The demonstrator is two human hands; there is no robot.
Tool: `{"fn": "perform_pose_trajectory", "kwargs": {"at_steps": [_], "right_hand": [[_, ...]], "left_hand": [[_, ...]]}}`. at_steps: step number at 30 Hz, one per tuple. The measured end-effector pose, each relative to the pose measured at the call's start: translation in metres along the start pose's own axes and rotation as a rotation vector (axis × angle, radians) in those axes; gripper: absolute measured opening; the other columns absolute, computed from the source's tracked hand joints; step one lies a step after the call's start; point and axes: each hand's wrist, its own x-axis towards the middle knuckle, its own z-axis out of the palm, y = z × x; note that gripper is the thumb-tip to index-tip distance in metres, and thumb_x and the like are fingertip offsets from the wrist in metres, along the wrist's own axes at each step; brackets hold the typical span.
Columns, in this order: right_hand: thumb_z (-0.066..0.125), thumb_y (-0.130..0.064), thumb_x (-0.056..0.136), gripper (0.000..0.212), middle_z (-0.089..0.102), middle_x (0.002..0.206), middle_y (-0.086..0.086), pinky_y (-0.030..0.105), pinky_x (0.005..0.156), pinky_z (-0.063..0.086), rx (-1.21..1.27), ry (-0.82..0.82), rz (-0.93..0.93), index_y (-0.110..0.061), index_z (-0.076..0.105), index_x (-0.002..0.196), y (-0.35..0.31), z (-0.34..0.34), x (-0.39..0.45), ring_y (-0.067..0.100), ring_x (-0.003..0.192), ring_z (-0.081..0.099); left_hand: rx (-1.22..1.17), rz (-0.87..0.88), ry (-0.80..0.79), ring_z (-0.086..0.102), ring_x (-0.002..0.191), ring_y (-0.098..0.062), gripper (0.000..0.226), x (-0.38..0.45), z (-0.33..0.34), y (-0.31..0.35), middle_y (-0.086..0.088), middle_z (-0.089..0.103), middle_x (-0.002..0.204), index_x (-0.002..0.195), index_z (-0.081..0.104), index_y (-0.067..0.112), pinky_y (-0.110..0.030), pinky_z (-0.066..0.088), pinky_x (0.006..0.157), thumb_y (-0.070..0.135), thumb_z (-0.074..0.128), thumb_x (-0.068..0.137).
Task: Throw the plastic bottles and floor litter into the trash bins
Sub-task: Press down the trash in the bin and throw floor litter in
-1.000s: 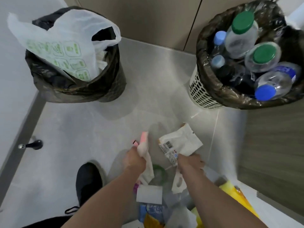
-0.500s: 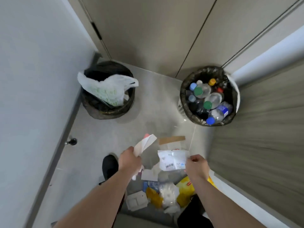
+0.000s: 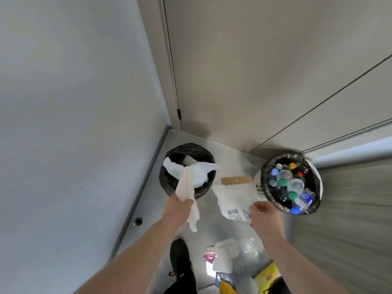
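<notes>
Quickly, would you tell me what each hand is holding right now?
Left hand: grips a crumpled white wrapper.
Right hand: pinches a white barcoded packet.

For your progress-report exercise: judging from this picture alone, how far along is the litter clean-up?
Done: plastic bottles already fill the right bin, and a white plastic bag sits in the left bin. In hand: the left hand grips crumpled paper; the right hand pinches a white barcoded wrapper. Left: litter on the floor by the shoe.
</notes>
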Motion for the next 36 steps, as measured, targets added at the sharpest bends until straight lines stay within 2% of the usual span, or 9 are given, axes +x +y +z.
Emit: {"fn": "perform_pose_trajectory", "kwargs": {"at_steps": [2,6,11,19,22,26,28,31,36], "right_hand": [[0.066,-0.021,0.084,0.008,0.075,0.086,-0.002,0.052,0.080,0.063,0.036,0.000,-0.019,-0.026,0.067,0.090,-0.024,0.011,0.003,0.023,0.083,0.072],[0.066,-0.015,0.089,0.007,0.074,0.091,0.003,0.047,0.079,0.063,0.105,0.013,-0.031,-0.020,0.066,0.094,-0.055,0.021,0.005,0.024,0.082,0.073],[0.065,-0.013,0.092,0.006,0.074,0.088,0.005,0.033,0.063,0.056,0.156,-0.020,0.003,-0.014,0.066,0.098,-0.068,0.031,0.017,0.020,0.071,0.072],[0.068,-0.013,0.089,0.007,0.076,0.083,0.005,0.037,0.069,0.057,0.134,-0.069,0.091,-0.013,0.069,0.095,-0.071,0.076,0.058,0.029,0.080,0.074],[0.069,-0.013,0.088,0.005,0.075,0.082,0.006,0.035,0.065,0.056,0.118,-0.103,0.105,-0.014,0.069,0.092,-0.064,0.092,0.071,0.027,0.079,0.074],[0.069,-0.013,0.089,0.005,0.076,0.086,0.010,0.029,0.055,0.053,0.128,-0.097,0.168,-0.014,0.070,0.093,-0.060,0.113,0.077,0.024,0.075,0.074],[0.068,-0.012,0.091,0.005,0.075,0.088,0.011,0.025,0.050,0.050,0.156,-0.087,0.202,-0.012,0.068,0.096,-0.064,0.129,0.076,0.017,0.065,0.070],[0.067,-0.009,0.091,0.009,0.073,0.091,0.012,0.030,0.057,0.056,0.179,-0.079,0.212,-0.010,0.065,0.100,-0.074,0.165,0.079,0.018,0.060,0.067],[0.068,-0.015,0.078,0.014,0.070,0.085,0.004,0.042,0.065,0.065,-0.092,-0.087,0.132,-0.016,0.060,0.089,-0.079,0.248,0.096,0.024,0.067,0.073]], "left_hand": [[-0.006,0.000,0.003,0.057,0.104,-0.025,0.051,0.008,-0.010,0.016,-0.005,0.058,0.120,0.141,0.047,0.008,-0.034,0.046,0.084,0.021,0.063,0.095],[0.034,0.013,-0.053,0.055,0.104,-0.024,0.049,0.025,-0.016,0.039,-0.004,0.058,0.119,0.141,0.048,0.010,-0.036,0.045,0.087,0.019,0.061,0.095],[0.118,0.021,-0.079,0.060,0.109,-0.027,0.048,0.051,-0.016,0.060,-0.005,0.062,0.120,0.137,0.052,0.011,-0.040,0.052,0.091,0.020,0.062,0.091],[0.410,0.034,-0.103,0.060,0.096,-0.019,0.049,0.129,-0.016,0.086,-0.001,0.062,0.109,0.134,0.050,0.012,-0.037,0.052,0.083,0.031,0.061,0.091],[0.559,-0.017,-0.115,0.059,0.116,-0.028,0.070,0.164,-0.015,0.072,-0.009,0.058,0.132,0.145,0.037,0.011,-0.037,0.052,0.089,0.038,0.066,0.087],[0.850,0.097,-0.079,0.051,0.126,-0.029,0.067,0.177,-0.023,0.044,-0.008,0.047,0.141,0.143,0.038,0.013,-0.037,0.048,0.101,0.031,0.070,0.087],[0.831,0.192,-0.040,0.049,0.129,-0.028,0.069,0.179,-0.033,0.032,-0.007,0.043,0.145,0.147,0.034,0.013,-0.038,0.045,0.106,0.026,0.068,0.088],[0.663,0.284,0.038,0.047,0.132,-0.027,0.069,0.185,-0.053,0.018,-0.007,0.040,0.147,0.150,0.033,0.014,-0.036,0.041,0.109,0.021,0.066,0.089],[0.585,0.231,0.036,0.055,0.123,-0.029,0.053,0.201,-0.083,0.002,-0.004,0.043,0.139,0.136,0.044,0.019,-0.034,0.044,0.097,0.027,0.067,0.090]]}}
